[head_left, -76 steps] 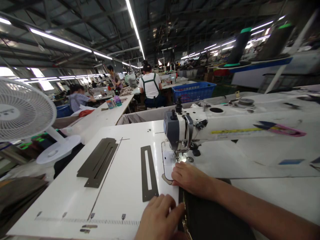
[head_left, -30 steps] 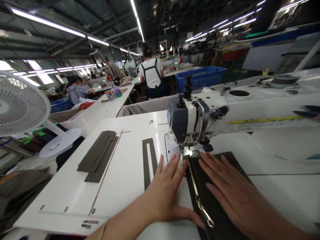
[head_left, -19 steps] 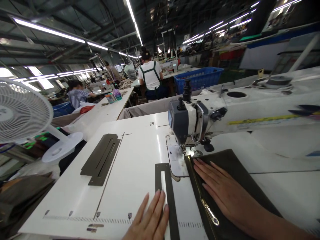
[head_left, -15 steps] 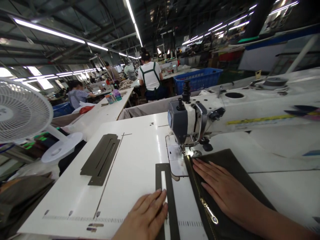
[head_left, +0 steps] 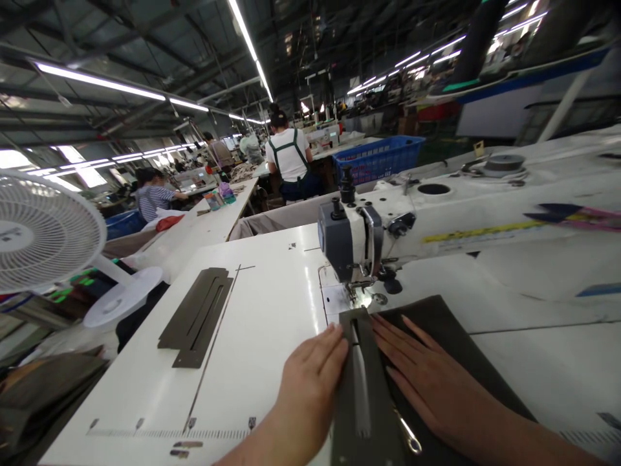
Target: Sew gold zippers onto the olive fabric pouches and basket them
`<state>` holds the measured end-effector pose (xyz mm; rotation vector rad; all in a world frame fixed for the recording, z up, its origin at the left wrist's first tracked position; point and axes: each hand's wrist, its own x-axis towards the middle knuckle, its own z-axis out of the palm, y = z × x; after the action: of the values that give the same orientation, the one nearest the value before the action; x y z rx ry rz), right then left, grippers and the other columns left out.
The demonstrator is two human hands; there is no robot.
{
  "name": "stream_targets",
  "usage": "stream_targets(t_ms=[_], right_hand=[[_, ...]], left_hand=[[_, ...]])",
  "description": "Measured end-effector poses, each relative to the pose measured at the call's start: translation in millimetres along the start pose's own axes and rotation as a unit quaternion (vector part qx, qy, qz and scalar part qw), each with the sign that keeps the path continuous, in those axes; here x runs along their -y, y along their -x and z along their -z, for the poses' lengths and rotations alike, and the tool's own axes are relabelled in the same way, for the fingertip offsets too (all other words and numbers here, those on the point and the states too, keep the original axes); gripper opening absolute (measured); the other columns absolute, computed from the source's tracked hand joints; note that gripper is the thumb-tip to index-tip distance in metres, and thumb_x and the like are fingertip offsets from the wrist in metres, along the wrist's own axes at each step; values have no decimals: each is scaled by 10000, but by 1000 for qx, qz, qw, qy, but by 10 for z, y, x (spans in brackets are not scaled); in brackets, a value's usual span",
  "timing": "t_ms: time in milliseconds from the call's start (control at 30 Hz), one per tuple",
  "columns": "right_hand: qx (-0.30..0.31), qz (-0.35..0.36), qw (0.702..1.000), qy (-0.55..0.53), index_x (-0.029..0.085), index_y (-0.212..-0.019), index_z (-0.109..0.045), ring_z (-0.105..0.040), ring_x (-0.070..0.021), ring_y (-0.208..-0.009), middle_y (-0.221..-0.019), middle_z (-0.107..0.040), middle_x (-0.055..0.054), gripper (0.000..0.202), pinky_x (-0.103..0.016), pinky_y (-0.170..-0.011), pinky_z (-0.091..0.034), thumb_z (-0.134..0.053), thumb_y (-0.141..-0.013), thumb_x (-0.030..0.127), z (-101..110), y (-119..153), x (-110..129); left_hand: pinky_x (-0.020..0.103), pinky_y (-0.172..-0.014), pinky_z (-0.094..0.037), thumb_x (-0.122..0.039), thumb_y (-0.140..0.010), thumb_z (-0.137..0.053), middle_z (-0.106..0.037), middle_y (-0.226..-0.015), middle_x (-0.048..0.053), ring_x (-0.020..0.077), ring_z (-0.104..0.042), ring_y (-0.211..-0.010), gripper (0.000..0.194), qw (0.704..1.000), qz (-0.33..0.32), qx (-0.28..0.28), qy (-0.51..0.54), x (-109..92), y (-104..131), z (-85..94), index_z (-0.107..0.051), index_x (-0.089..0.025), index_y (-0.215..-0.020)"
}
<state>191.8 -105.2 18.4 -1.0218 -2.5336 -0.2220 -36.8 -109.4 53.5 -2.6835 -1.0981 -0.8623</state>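
A dark strip with a long slot lies over the zipper edge of a dark fabric panel, just in front of the sewing machine's needle area. My left hand presses its fingertips on the strip's left edge, fingers together. Flat on the panel, beside the strip's right edge, rests my right hand with its fingers stretched out. The metal zipper pull shows between the strip and my right hand; most of the zipper is covered. Above them stands the machine head.
Slotted dark pieces lie on the white table at left. A white fan stands beyond the left edge. Scissors rest on the machine arm. Behind are a blue basket and seated people.
My left hand has moved right and forward with the slotted strip, which now covers the zipper edge. My right hand stays on the panel. The view has shifted slightly.
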Motion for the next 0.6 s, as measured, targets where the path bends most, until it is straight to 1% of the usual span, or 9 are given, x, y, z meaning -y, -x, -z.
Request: stream_targets(t_ms=[33,100,133,200,300,400,500,600], right_hand=[[4,-1,1000,-6,132,-1401,-279,-320,-221,-1299,-1393,-388,-107,558,-476,-1036,-316,-393,-855,153,3,1,1],[7,-4,1000,-19,142,-1405,-275,-321,-224,-1298,-1396,-385,-109,575,-476,-1044,-304,-395,-842,133,5,2,-1],[4,-5,1000,-23,141,-1405,-274,-323,-226,-1297,-1397,-382,-113,584,-478,-1045,-300,-396,-834,126,4,2,-3],[-2,-3,1000,-18,128,-1406,-269,-326,-230,-1295,-1397,-379,-123,601,-483,-1041,-304,-393,-819,118,2,2,-4],[-4,7,1000,8,104,-1403,-264,-330,-230,-1294,-1395,-378,-130,608,-475,-1026,-324,-387,-808,119,9,2,-5],[-5,14,1000,22,85,-1395,-272,-340,-232,-1288,-1394,-381,-128,602,-463,-1024,-322,-389,-806,124,27,6,-19],[-6,19,1000,18,76,-1389,-281,-359,-233,-1276,-1380,-408,-124,606,-452,-1015,-324,-396,-796,123,37,-8,-43],[-23,-5,1000,3,70,-1376,-301,-422,-214,-1225,-1333,-468,-135,567,-414,-977,-354,-387,-819,133,25,-68,-46]], left_hand=[[369,-894,-506,-134,-927,-319,-580,-1184,174,239,-539,-1123,321,1000,-16,23,-13,-58,-40,-80,-545,-81,-1148],[387,-928,-490,-106,-905,-346,-589,-1172,180,250,-550,-1115,297,996,-27,69,-40,-137,-105,-227,-569,-64,-1096],[397,-951,-474,-97,-896,-361,-587,-1177,177,254,-545,-1123,284,995,-24,82,-52,-156,-129,-282,-577,-64,-1077],[410,-997,-432,-79,-889,-367,-578,-1193,169,257,-513,-1160,267,994,-21,89,-62,-157,-158,-346,-588,-72,-1037],[421,-1029,-395,-73,-907,-322,-572,-1199,170,256,-488,-1185,283,993,-34,92,-60,-121,-167,-346,-603,-78,-935],[414,-1032,-393,-93,-933,-287,-564,-1209,173,248,-487,-1187,314,992,-47,101,-58,-106,-160,-318,-600,-80,-915],[403,-998,-431,-110,-944,-266,-574,-1190,176,250,-510,-1161,344,993,-49,91,-66,-120,-166,-331,-603,-83,-882],[400,-920,-488,-129,-953,-245,-605,-1129,168,250,-561,-1090,390,994,-47,65,-69,-124,-189,-373,-601,-98,-795]])
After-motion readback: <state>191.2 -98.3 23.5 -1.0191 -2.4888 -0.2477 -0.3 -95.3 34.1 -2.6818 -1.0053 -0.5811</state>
